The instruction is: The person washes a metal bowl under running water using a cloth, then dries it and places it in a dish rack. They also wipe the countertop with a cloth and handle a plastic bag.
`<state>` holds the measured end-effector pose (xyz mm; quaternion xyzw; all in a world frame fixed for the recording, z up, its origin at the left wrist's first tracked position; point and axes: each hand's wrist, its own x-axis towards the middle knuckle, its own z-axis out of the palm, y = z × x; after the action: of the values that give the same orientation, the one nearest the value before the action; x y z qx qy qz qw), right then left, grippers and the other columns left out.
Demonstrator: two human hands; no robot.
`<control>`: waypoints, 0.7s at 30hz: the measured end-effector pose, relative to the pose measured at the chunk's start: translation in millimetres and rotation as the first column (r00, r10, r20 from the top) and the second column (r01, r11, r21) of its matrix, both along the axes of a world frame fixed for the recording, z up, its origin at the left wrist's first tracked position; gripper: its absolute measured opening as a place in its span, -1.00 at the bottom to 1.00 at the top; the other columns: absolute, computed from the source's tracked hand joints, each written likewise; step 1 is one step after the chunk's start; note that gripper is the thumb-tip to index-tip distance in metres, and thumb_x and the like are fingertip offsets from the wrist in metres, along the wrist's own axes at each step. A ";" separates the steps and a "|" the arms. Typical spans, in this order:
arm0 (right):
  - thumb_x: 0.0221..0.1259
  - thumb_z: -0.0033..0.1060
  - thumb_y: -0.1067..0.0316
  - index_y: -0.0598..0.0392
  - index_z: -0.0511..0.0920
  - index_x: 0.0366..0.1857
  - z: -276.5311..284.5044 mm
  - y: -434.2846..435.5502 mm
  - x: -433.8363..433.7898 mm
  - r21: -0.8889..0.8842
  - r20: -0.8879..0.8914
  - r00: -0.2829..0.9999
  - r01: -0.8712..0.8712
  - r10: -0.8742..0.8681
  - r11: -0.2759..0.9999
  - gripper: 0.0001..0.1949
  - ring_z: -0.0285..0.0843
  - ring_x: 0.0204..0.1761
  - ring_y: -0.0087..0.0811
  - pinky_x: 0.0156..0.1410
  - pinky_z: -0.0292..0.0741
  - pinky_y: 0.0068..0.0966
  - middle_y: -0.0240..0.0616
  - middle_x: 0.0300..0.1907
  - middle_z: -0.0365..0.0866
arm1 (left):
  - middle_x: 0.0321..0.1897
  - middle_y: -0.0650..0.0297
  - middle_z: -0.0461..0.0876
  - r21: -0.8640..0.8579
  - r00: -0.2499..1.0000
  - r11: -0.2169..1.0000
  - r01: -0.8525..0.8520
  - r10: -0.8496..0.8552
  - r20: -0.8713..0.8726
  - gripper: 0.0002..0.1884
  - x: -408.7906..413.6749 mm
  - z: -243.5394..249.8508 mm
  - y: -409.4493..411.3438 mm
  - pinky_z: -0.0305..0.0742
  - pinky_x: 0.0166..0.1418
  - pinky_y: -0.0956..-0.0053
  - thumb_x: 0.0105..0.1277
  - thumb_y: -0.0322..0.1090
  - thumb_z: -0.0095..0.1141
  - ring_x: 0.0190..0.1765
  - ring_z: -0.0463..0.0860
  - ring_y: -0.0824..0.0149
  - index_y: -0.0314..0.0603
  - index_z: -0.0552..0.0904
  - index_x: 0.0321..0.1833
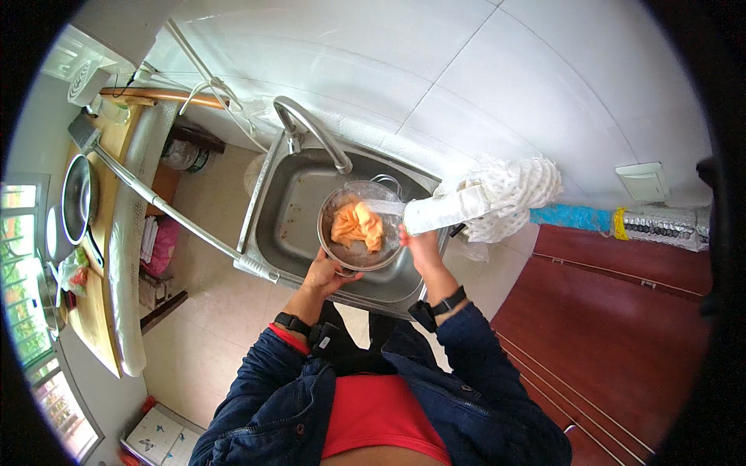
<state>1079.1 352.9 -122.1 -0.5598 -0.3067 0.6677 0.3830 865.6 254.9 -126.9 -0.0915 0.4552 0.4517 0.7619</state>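
Observation:
A round metal pot (376, 260) is over the stainless steel sink (294, 227), with a crumpled orange cloth (358, 224) lying inside. My left hand (326, 275) grips the pot at its near left edge, by the lower handle. At the right side of the pot is my right hand (424, 247), its fingertips close to the rim. A white cylinder (447, 211) covers part of that hand, so whether it grips the rim or the cylinder cannot be seen. From the cylinder's end a pale streak reaches over the pot towards the cloth.
A curved metal faucet (315, 129) arches over the sink. White foam netting (518, 186) is bunched at right, beside a blue-wrapped roll (574, 218) and a dark red cabinet (612, 314). To the left, a long-handled pole (160, 201) leans on the sink; a wooden table (96, 326) holds a frying pan (78, 198).

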 end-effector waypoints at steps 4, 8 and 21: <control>0.40 0.06 0.24 0.08 0.54 -0.11 -35.7 0.2 90.3 -0.432 -0.425 0.725 0.363 -0.541 0.825 -0.82 0.52 -0.39 -0.46 -0.37 0.51 -0.46 -0.30 -0.31 0.62 | 0.33 0.03 0.35 -0.028 1.000 1.000 0.011 -0.011 0.009 -0.12 -0.2 -9.1 0.5 0.65 -0.02 -0.18 0.13 -0.84 -0.30 0.18 0.55 -0.13 0.30 0.12 0.47; 0.45 -0.07 0.06 0.10 0.52 0.02 34.8 24.2 87.6 -0.353 -0.554 0.576 0.492 -0.602 0.796 -0.66 0.62 -0.19 -0.33 -0.26 0.60 -0.32 -0.24 -0.15 0.66 | 0.34 0.01 0.35 -0.013 0.999 1.000 -0.018 0.017 -0.043 -0.17 -3.7 2.6 0.3 0.62 0.04 -0.20 0.16 -0.84 -0.27 0.20 0.55 -0.13 0.21 0.15 0.45; 0.08 0.34 -0.02 -0.37 0.19 0.47 6.5 15.4 -51.2 -0.095 0.963 -0.123 -0.987 0.239 -0.127 -0.21 -0.33 0.59 0.09 0.51 -0.03 0.28 -0.11 0.55 -0.04 | 0.36 0.03 0.28 0.051 1.000 0.999 0.013 -0.015 0.027 -0.12 0.3 32.0 -12.9 0.57 0.06 -0.27 0.12 -0.82 -0.33 0.21 0.53 -0.17 0.33 0.05 0.46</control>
<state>1027.8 368.3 -115.7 -0.2140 -0.9514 0.1941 -0.1070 865.9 242.0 -94.9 -0.0749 0.4337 0.4565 0.7732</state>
